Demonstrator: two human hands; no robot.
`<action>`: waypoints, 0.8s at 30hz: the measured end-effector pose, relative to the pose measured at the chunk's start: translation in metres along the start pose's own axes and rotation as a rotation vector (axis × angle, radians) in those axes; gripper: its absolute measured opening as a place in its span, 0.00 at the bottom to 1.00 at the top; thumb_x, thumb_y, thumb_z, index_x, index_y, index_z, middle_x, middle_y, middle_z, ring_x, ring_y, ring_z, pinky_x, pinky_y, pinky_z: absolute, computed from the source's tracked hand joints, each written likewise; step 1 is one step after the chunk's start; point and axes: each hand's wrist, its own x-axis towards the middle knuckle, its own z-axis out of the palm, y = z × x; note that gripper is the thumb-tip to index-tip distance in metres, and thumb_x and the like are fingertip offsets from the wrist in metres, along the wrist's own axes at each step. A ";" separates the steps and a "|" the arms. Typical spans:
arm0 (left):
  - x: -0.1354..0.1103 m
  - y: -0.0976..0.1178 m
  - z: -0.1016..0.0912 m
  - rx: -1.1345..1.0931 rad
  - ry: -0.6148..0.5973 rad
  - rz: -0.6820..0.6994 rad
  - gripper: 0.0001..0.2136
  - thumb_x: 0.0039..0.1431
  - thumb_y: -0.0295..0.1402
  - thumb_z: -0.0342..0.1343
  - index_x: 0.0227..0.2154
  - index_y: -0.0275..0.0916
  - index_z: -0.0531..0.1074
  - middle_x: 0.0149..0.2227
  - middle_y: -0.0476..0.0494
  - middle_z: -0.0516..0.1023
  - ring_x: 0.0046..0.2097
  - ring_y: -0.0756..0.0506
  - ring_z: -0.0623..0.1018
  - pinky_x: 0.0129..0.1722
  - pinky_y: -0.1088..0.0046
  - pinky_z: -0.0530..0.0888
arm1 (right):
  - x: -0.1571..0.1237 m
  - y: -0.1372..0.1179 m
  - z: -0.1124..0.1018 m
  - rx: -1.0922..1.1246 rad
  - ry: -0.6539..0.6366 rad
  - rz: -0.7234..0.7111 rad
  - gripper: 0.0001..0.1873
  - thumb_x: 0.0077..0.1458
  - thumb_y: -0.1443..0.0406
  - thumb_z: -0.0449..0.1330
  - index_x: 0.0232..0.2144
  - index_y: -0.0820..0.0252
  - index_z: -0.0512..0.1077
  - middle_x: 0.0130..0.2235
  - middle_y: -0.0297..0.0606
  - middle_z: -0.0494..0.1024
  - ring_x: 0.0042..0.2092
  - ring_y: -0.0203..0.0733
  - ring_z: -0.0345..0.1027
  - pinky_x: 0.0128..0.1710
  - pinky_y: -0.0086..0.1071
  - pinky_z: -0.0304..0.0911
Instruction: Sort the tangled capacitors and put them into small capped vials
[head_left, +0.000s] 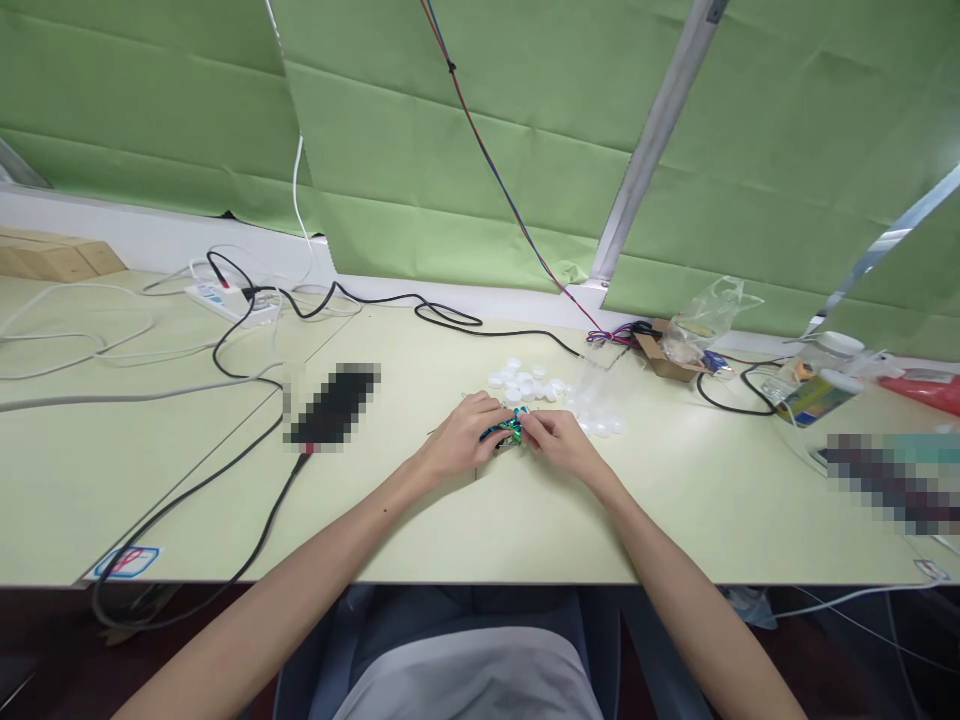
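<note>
My left hand (474, 430) and my right hand (556, 440) meet over the table, fingers bent inward. Between their fingertips is a small bundle of shiny blue and green pieces (513, 430); its exact kind is too small to make out. Both hands have their fingers closed on it, the left from one side and the right from the other. Just beyond the hands lie several white round caps (517, 380) in a loose group. More whitish, see-through pieces (600, 420) lie beyond my right hand.
A blurred dark device (337, 405) with a black cable lies to the left, near a white power strip (232, 300). An open cardboard box (666, 355) with a plastic bag stands at the back right, beside a yellow-green container (821, 395). Cables run along the wall.
</note>
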 end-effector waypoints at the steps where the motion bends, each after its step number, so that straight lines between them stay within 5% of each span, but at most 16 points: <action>1: 0.000 0.000 0.000 0.000 0.002 -0.001 0.09 0.66 0.30 0.49 0.38 0.40 0.75 0.35 0.43 0.77 0.37 0.45 0.71 0.40 0.65 0.69 | 0.001 0.001 0.000 -0.001 0.004 0.015 0.27 0.65 0.51 0.48 0.20 0.60 0.67 0.20 0.31 0.66 0.24 0.34 0.58 0.27 0.29 0.53; 5: 0.000 -0.001 0.002 0.019 0.003 -0.005 0.08 0.66 0.30 0.49 0.39 0.40 0.74 0.35 0.43 0.77 0.38 0.44 0.72 0.41 0.64 0.68 | 0.001 0.002 -0.001 0.019 0.046 0.017 0.26 0.64 0.50 0.49 0.23 0.60 0.71 0.23 0.33 0.71 0.26 0.35 0.62 0.29 0.29 0.57; 8: 0.000 -0.002 0.001 0.031 0.021 -0.009 0.08 0.66 0.30 0.50 0.40 0.39 0.74 0.36 0.43 0.77 0.38 0.45 0.72 0.41 0.65 0.69 | 0.000 0.003 -0.003 0.132 0.073 -0.017 0.16 0.57 0.52 0.60 0.39 0.58 0.74 0.33 0.36 0.76 0.33 0.38 0.68 0.31 0.29 0.62; 10: 0.000 -0.003 0.001 0.034 0.034 -0.008 0.08 0.65 0.30 0.50 0.40 0.39 0.74 0.35 0.43 0.77 0.38 0.45 0.72 0.41 0.65 0.69 | 0.000 0.003 -0.004 0.195 0.056 -0.038 0.19 0.53 0.54 0.65 0.45 0.57 0.72 0.38 0.38 0.77 0.36 0.39 0.70 0.34 0.30 0.65; 18: -0.001 -0.004 0.003 0.040 0.028 0.006 0.07 0.65 0.29 0.51 0.40 0.39 0.74 0.36 0.43 0.78 0.38 0.45 0.72 0.41 0.65 0.69 | -0.001 0.003 -0.002 0.177 0.023 -0.040 0.14 0.57 0.54 0.61 0.34 0.59 0.74 0.30 0.35 0.76 0.30 0.37 0.67 0.32 0.31 0.63; 24: -0.001 -0.004 0.002 0.037 0.001 0.007 0.08 0.65 0.28 0.50 0.39 0.40 0.75 0.35 0.43 0.77 0.38 0.44 0.72 0.40 0.65 0.69 | 0.000 0.000 0.000 0.003 0.021 -0.005 0.26 0.65 0.51 0.50 0.21 0.60 0.69 0.21 0.32 0.70 0.24 0.34 0.60 0.27 0.29 0.55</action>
